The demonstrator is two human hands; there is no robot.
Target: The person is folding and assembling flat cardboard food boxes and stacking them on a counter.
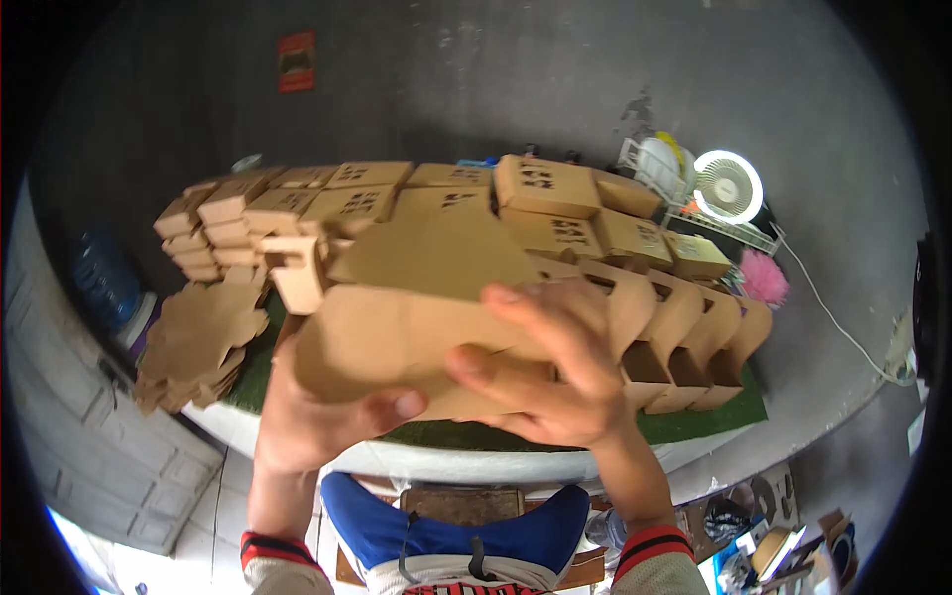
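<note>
Right in front of me I hold a brown cardboard box, partly folded, with a flap standing up on its far side. My left hand grips the box's left end, its thumb along the near edge. Against the right part of the box is my right hand, with its thumb and fingers bent over the near panel; some fingertips are hidden. Just beyond to the right stand several open cardboard boxes with raised curved flaps. Another part-folded piece rises behind my left hand.
Closed boxes with dark markings are stacked along the back of the green-topped table. Flat cardboard blanks lie piled at left. A lit round fan and a wire rack stand back right; a water jug is far left.
</note>
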